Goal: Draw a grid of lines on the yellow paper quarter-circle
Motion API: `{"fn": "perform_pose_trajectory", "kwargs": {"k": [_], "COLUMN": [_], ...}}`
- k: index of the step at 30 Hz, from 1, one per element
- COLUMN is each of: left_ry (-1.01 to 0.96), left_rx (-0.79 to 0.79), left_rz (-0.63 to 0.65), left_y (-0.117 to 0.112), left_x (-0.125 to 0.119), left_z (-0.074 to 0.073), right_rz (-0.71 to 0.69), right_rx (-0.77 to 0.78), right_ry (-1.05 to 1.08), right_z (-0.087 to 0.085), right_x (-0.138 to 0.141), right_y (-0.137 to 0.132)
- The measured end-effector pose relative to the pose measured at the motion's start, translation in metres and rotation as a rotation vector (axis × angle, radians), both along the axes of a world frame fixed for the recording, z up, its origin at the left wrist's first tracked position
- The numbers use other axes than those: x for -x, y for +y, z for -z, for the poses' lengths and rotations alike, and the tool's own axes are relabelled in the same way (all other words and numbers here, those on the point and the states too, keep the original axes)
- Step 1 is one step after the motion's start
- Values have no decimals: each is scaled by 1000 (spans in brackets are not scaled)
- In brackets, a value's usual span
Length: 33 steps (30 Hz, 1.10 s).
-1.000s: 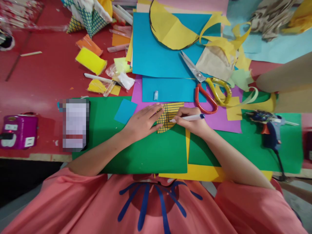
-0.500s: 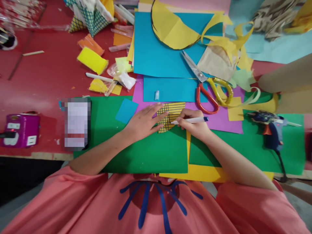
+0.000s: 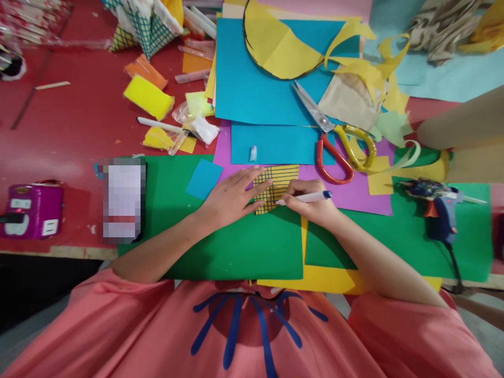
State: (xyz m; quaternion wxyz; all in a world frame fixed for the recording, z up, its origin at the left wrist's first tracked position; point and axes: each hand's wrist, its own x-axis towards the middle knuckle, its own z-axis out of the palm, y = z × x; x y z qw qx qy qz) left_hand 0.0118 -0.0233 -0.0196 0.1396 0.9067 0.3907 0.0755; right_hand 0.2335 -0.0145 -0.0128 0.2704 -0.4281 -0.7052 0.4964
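My left hand (image 3: pixel 233 196) lies flat with fingers stretched out, pressing down the left part of a small yellow paper piece (image 3: pixel 275 185) covered with dark grid lines. My right hand (image 3: pixel 311 202) is closed around a white marker with a blue end (image 3: pixel 305 197); its tip touches the lower right part of the yellow piece. The piece rests on a green sheet (image 3: pixel 236 247) and overlaps a purple sheet (image 3: pixel 354 194).
Red-and-yellow scissors (image 3: pixel 334 142) lie behind the hands on blue paper (image 3: pixel 252 84). A blue glue gun (image 3: pixel 437 207) sits to the right, a small blue square (image 3: pixel 203 178) and a phone (image 3: pixel 123 199) to the left. A magenta box (image 3: pixel 29 210) stands far left. Paper scraps crowd the back.
The marker tip has shifted slightly down and left along the yellow piece, and the right hand moved with it. The left hand has stayed in place.
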Motion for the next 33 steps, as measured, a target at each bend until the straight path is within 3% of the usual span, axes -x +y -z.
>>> {"fn": "perform_pose_trajectory", "kwargs": {"k": [18,21,25,29,33], "left_ry": [15,6,2,4,-7], "left_rx": [-7,-1,-9,-67,-105], "left_rz": [4,3,30,100,139], "left_y": [0,0,-1,-4,-5], "left_x": [0,0,1,1,1], "left_z": [-1,0,1,0,-1], "right_rz": [-76,5,217,358,342], "right_rx": [33,123,254,177,128], "right_ry": [13,93,235,275,224], "right_z": [-2,-2,0,4,7], "right_x": [-2,-4,-6,-7,-7], "right_y": [1,3,7,9,10]}}
